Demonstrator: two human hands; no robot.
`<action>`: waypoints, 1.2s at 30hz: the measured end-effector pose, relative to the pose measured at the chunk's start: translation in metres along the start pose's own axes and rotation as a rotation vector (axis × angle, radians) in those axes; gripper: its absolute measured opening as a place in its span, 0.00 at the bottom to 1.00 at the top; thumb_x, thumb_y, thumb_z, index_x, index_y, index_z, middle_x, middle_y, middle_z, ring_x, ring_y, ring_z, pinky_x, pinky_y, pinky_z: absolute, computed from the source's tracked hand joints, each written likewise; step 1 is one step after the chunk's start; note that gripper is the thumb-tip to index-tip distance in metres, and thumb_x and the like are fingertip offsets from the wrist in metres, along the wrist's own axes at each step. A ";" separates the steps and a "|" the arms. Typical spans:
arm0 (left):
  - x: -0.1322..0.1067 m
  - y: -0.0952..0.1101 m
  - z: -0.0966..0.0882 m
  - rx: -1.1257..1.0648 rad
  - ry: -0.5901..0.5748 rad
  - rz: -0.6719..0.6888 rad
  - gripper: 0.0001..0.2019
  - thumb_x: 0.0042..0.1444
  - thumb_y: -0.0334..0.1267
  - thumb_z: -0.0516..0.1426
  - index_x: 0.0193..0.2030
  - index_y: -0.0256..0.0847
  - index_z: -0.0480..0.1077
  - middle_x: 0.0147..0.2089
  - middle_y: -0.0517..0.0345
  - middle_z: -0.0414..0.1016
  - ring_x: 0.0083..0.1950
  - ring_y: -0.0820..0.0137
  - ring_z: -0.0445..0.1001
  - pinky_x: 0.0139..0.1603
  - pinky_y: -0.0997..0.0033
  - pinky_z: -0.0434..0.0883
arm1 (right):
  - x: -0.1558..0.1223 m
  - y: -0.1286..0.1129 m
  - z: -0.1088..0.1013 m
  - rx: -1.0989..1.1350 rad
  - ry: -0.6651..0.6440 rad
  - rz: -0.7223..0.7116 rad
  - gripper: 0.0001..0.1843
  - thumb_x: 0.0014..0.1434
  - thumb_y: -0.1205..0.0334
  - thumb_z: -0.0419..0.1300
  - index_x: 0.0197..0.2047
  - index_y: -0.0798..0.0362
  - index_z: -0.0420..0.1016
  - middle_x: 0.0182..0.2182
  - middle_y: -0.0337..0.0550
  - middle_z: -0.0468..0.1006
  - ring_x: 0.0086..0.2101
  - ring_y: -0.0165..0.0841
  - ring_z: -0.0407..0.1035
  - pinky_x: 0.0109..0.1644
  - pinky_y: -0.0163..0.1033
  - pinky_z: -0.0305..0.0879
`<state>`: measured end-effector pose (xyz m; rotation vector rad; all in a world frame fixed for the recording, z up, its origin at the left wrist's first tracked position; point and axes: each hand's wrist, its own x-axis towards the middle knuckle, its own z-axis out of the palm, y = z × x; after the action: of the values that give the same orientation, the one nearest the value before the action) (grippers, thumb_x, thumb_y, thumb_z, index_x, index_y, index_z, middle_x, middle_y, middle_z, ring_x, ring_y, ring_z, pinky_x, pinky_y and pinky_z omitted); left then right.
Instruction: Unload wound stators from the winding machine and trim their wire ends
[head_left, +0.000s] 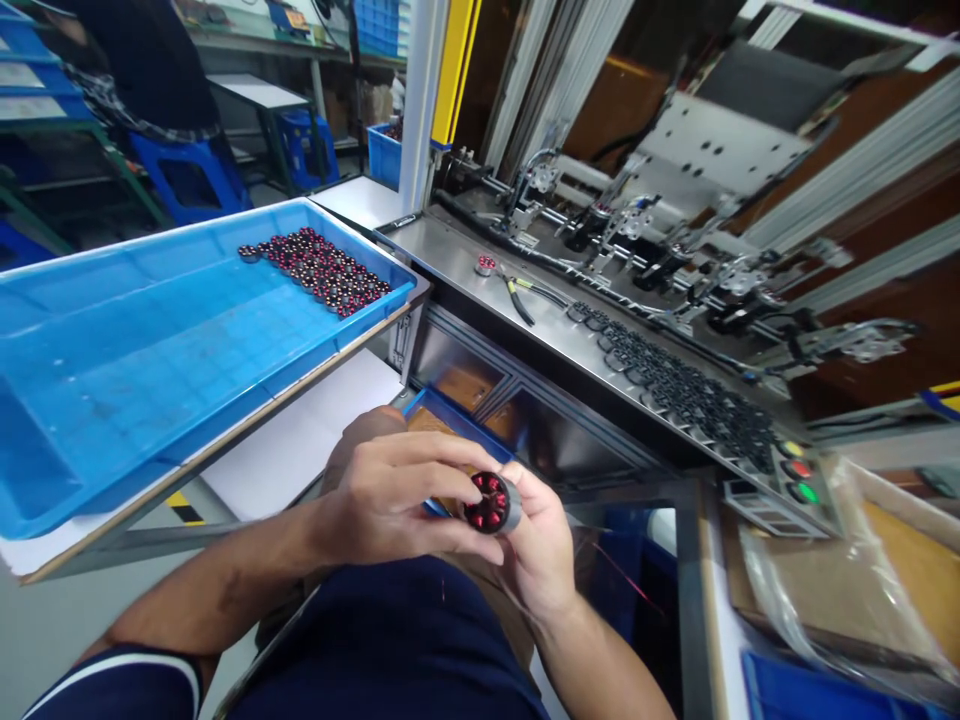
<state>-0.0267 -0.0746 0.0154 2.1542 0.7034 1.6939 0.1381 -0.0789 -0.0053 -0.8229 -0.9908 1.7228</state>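
A motor stator (491,503) with a black ring and red wire windings is held in front of my lap, its wound face turned up and to the left. My right hand (544,545) is closed round its outer side, with the thumb along the rim. From the left, my left hand (401,500) curls its fingers at the stator's wound face and edge. A thin red wire (626,578) runs to the right, below my right hand. What the left fingertips grip inside the windings is too small to make out.
On my left, a blue tray (135,340) holds many wound stators (326,270) in its far right corner. The machine bench (450,245) carries one red stator (485,265), cutting pliers (519,300) and rows of black parts (667,370). Lit buttons (806,492) sit at its right end.
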 end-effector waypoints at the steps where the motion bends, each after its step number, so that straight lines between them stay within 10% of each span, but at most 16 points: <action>1: 0.000 0.000 0.000 0.001 0.002 0.006 0.16 0.43 0.38 0.72 0.37 0.38 0.74 0.41 0.45 0.83 0.40 0.64 0.83 0.46 0.67 0.81 | 0.000 0.000 0.001 0.000 0.004 0.005 0.17 0.48 0.57 0.73 0.23 0.52 0.68 0.22 0.36 0.68 0.25 0.28 0.60 0.29 0.34 0.59; 36: -0.012 0.003 0.000 -0.023 0.125 -0.088 0.20 0.34 0.37 0.75 0.34 0.38 0.73 0.42 0.45 0.84 0.38 0.64 0.84 0.42 0.74 0.81 | -0.007 0.006 -0.016 -0.058 -0.164 -0.141 0.04 0.60 0.67 0.65 0.34 0.51 0.75 0.30 0.37 0.72 0.28 0.28 0.66 0.32 0.35 0.62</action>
<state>-0.0279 -0.0837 0.0075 1.9854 0.7962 1.7932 0.1512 -0.0829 -0.0174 -0.6401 -1.1857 1.6661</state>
